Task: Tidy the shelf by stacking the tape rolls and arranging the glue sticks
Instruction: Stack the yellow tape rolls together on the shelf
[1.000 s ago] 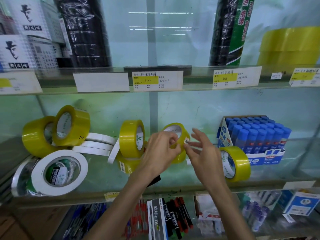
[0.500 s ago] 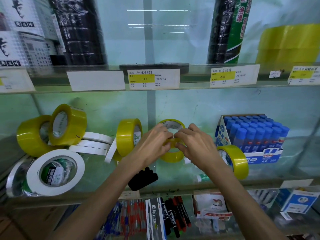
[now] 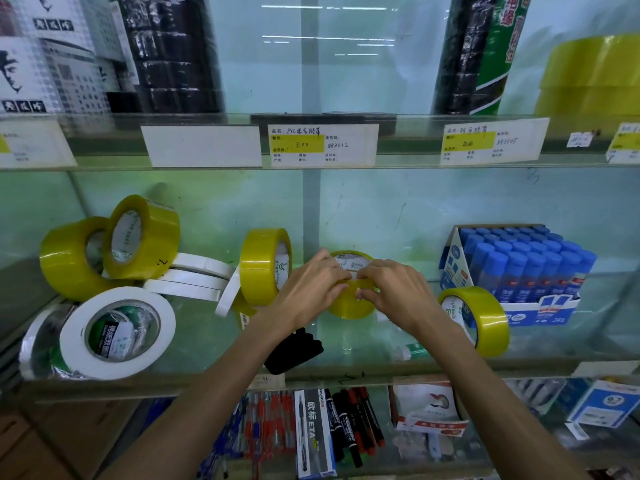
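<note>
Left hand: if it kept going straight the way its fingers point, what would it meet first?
The left hand already touches the yellow tape roll it holds together with the right hand. Past that, probably the right hand's fingers; depth is unclear.

The scene is evenly and fairly brightly lit with a cool greenish cast, and white strip-light reflections [image 3: 329, 39] streak across the glossy back panel [image 3: 381, 209] at the top centre. Wide-angle distortion bows the glass shelf edge [image 3: 346, 164] and stretches things towards the corners. The far left boxes [image 3: 45, 57] and far right yellow rolls [image 3: 595, 74] look smeared and soft, while shadows stay faint.
</note>
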Tool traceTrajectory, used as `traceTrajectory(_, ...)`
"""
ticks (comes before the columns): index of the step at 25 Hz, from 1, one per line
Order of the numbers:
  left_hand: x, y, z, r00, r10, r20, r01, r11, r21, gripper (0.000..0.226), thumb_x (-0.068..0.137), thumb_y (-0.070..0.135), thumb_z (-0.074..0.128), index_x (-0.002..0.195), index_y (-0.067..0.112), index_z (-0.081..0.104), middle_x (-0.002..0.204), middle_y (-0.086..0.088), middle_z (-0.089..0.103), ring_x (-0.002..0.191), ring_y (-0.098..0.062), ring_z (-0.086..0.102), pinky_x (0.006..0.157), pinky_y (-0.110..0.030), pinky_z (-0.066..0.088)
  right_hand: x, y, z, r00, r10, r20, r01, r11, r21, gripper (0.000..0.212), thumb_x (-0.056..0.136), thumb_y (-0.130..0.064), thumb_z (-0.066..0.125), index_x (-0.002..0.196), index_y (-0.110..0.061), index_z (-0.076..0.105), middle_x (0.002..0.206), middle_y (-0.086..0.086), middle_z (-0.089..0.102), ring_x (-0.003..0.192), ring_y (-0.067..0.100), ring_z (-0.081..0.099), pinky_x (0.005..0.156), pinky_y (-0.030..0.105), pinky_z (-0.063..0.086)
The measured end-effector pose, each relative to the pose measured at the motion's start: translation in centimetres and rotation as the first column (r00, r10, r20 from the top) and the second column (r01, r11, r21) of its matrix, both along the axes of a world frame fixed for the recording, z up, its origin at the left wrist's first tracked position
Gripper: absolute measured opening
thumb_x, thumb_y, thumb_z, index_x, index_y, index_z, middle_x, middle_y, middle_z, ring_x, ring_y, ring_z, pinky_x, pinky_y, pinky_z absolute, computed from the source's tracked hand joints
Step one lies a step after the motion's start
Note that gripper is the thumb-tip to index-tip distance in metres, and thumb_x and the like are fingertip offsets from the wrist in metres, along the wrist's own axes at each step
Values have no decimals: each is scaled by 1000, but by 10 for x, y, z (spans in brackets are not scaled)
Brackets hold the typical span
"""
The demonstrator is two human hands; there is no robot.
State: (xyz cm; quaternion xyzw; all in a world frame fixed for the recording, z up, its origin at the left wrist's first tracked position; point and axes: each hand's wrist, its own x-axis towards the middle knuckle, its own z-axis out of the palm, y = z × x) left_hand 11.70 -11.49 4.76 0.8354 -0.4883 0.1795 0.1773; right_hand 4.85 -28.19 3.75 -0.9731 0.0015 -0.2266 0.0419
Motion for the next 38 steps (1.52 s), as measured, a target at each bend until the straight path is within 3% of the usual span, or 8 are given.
traceTrajectory(7,5,-3,-4,1000,4,-2,-4,1000,-8,24,92,27,56,110,17,67,93,1,62,97,-13,44,74,-38,49,-2,-3,1,1000,4,4,-4,1000,18,30,85,-42,63,110,-26,64,112,-6,64,104,20,56,73,33,45)
traceTrajectory(13,3,-5,0,1000,26,-14,-26,999,41,21,92,26,55,107,19,68,91,2,62,96,-14,43,72,-39,50,-9,5,-2,998,-35,57,45,984,-171,32,87,-41,57,112,-23,63,110,-3,68,97,24,57,73,36,44)
traceTrajectory(17,-6,-15,1,995,42,91,-44,999,23,19,92,28,52,96,16,66,91,1,62,95,-18,49,67,-40,51,-35,-6,5,975,-144,169,185,949,-256,34,84,-40,60,111,-19,63,105,0,70,92,26,60,74,39,42)
traceTrajectory(20,-19,-36,2,989,-43,144,44,999,-4,18,91,26,52,92,13,65,88,-1,64,92,-21,54,68,-37,49,-61,-21,17,939,-247,239,313,901,-300,27,84,-39,59,96,-17,68,92,1,71,87,26,59,73,39,39)
traceTrajectory(24,-39,-75,5,976,-176,127,184,982,-48,27,92,25,54,112,11,66,99,-7,68,96,-25,58,72,-41,51,-92,-43,22,894,-339,294,418,868,-269,31,81,-43,61,91,-14,68,85,4,70,83,29,58,70,39,37)
traceTrajectory(28,-56,-104,8,944,-293,154,301,953,-33,32,91,23,52,120,12,62,110,-5,68,101,-26,59,81,-40,50,-117,-59,15,851,-426,306,499,837,-223,44,78,-56,52,85,-14,67,81,5,69,79,32,58,68,39,39)
traceTrajectory(34,-72,-128,3,947,-314,68,316,948,-29,31,95,26,50,124,21,60,119,1,66,108,-21,58,83,-39,51,-135,-73,6,846,-484,223,523,833,-181,42,85,-59,46,87,-23,66,75,4,70,78,28,63,76,38,42)
traceTrajectory(38,-74,-126,8,948,-317,20,317,948,-24,29,96,29,50,121,23,62,116,1,67,106,-20,58,82,-40,51,-130,-78,1,867,-448,217,484,862,-153,37,87,-55,46,87,-23,65,71,2,68,72,27,62,70,36,45)
